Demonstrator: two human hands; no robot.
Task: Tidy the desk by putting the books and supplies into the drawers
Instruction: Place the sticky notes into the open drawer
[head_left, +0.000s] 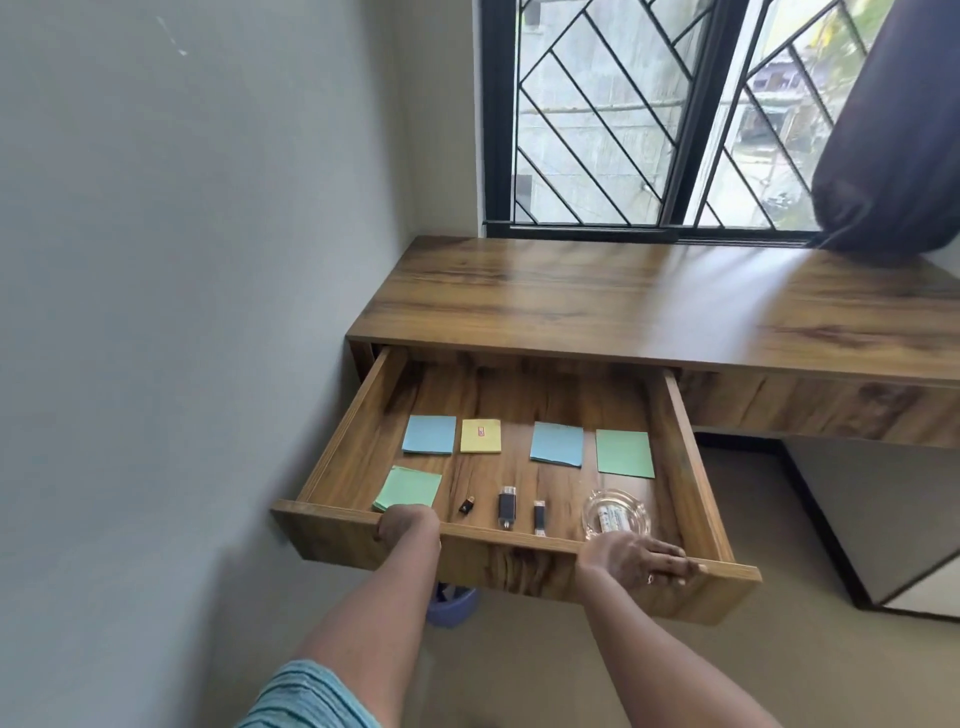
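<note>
Seen from the head camera, the pulled-out drawer (519, 564) under the desk (649, 306) holds five sticky-note pads (429, 434), three flash drives (507, 509) and a glass dish (615, 512). The left hand (408, 525) curls its fingers over the front rim. The right hand (639, 558) lays straight fingers, held together, along it.

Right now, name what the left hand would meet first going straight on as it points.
Probably the near green sticky-note pad, lying in the drawer just past the left hand, which grips its front edge; height is unclear.

text: none legible | yellow note (480, 435): small red mark, unreadable | tube (609, 518) in glass dish (640, 512): print blurred
</note>
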